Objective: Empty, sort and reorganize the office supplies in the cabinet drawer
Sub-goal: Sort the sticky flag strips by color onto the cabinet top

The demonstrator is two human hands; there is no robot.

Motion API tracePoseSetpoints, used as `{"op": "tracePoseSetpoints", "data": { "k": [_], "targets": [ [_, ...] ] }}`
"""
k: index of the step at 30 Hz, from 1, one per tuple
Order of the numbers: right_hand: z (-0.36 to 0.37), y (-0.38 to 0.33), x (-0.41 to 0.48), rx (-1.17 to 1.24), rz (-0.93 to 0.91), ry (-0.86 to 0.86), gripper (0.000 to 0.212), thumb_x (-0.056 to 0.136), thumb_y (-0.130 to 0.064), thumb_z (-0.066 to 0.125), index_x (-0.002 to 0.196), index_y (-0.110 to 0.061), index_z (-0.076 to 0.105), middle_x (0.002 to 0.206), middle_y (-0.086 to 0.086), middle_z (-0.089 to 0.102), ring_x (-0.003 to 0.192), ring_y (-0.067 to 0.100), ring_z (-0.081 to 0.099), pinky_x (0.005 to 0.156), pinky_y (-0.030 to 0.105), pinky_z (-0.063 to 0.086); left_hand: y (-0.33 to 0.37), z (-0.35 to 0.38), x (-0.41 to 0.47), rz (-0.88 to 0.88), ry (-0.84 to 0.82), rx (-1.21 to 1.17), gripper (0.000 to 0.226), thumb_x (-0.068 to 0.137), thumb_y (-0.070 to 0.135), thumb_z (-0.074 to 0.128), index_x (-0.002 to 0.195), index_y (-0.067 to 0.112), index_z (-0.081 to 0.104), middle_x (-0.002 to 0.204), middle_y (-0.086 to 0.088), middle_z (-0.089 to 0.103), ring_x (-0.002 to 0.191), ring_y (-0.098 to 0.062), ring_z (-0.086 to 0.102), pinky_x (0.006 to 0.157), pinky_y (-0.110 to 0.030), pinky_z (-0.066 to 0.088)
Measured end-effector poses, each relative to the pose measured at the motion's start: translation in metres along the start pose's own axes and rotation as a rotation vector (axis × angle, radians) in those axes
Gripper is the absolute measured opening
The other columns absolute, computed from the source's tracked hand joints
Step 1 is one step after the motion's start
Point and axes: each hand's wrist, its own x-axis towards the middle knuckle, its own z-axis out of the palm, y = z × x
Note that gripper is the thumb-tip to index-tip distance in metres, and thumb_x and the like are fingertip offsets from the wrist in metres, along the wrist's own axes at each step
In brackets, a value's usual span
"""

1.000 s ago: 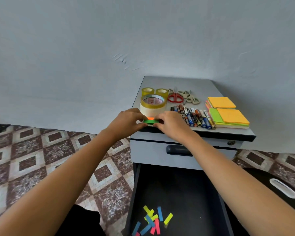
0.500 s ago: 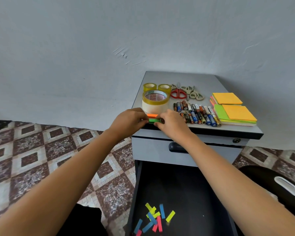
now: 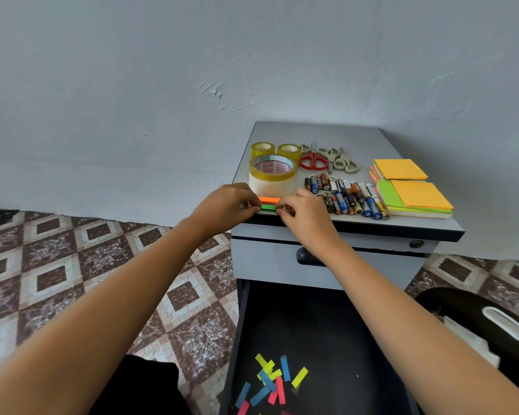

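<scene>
Print inside large tape roll (image 3: 271,183); unreadable

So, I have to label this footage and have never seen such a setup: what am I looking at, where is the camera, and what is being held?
There is no machine here. A person works with bare hands, and the picture comes from a camera worn on the head, looking forward and down. The left hand and right hand pinch the two ends of a little stack of green paper strips at the front edge of the cabinet top, just in front of some orange strips. Behind them lie tape rolls, scissors, batteries and sticky notes. Below, the open drawer holds loose coloured strips.
</scene>
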Motion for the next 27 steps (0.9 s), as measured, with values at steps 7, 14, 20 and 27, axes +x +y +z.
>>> {"op": "tracePoseSetpoints", "data": {
  "k": [7, 14, 20, 27],
  "targets": [
    [0.001, -0.002, 0.003, 0.037, 0.036, 0.023, 0.014, 0.088, -0.009, 0.061, 0.097, -0.004, 0.071, 0.096, 0.011, 0.059, 0.088, 0.022, 0.057, 0.077, 0.029, 0.045, -0.002, 0.002, 0.007, -0.044, 0.001, -0.011, 0.013, 0.087, 0.015, 0.065, 0.095, 0.007, 0.072, 0.096, -0.007, 0.065, 0.081, -0.014, 0.057, 0.072, -0.021, 0.042],
    [0.001, -0.003, 0.005, 0.035, 0.049, 0.030, 0.013, 0.088, -0.009, 0.062, 0.096, -0.005, 0.071, 0.094, 0.011, 0.060, 0.086, 0.021, 0.057, 0.073, 0.024, 0.042, -0.002, 0.003, 0.007, -0.079, 0.023, -0.055, 0.011, 0.085, 0.013, 0.067, 0.093, 0.006, 0.072, 0.093, -0.009, 0.065, 0.081, -0.014, 0.057, 0.073, -0.021, 0.044],
    [-0.001, -0.002, 0.001, 0.071, 0.039, 0.036, 0.014, 0.087, -0.009, 0.063, 0.098, -0.004, 0.070, 0.090, 0.005, 0.055, 0.081, 0.016, 0.054, 0.075, 0.027, 0.046, -0.003, 0.002, 0.003, -0.096, 0.049, -0.068, 0.016, 0.085, 0.013, 0.067, 0.099, 0.006, 0.069, 0.092, -0.010, 0.065, 0.081, -0.013, 0.057, 0.073, -0.014, 0.044],
    [-0.014, -0.002, -0.021, 0.139, 0.014, 0.084, 0.024, 0.088, -0.013, 0.064, 0.110, -0.005, 0.068, 0.100, 0.010, 0.064, 0.090, 0.017, 0.060, 0.082, 0.025, 0.049, 0.011, -0.002, -0.021, -0.118, 0.113, -0.073, 0.027, 0.088, 0.019, 0.064, 0.113, 0.012, 0.064, 0.101, 0.000, 0.059, 0.089, -0.010, 0.055, 0.078, -0.017, 0.043]
  ]
}}
